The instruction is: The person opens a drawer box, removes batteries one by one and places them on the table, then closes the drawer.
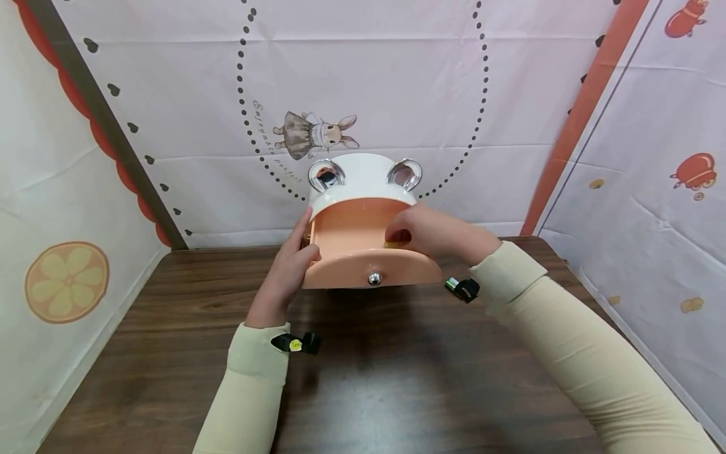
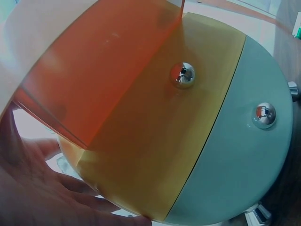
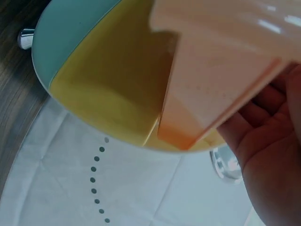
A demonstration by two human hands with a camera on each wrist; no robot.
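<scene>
A rounded white storage cabinet (image 1: 363, 175) with two silver ring ears stands at the table's back. Its top peach drawer (image 1: 340, 272) is pulled out; below it are a yellow drawer (image 2: 155, 127) and a teal drawer (image 2: 230, 146), both closed. My left hand (image 1: 286, 268) rests along the cabinet's left side, fingers extended, thumb by the drawer's edge. Over the drawer's right part, my right hand (image 1: 433, 232) has curled fingers, pinching a small yellow thing (image 1: 391, 244) low in the drawer. The fingers mostly hide that thing, so its kind is unclear.
The dark wooden table (image 1: 363, 378) extends in front of the cabinet. A printed cloth (image 1: 397, 82) hangs close behind it, with more cloth at both sides. Black wrist devices (image 1: 466, 289) sit by both sleeves. Silver knobs (image 1: 375, 279) stick out from the drawer fronts.
</scene>
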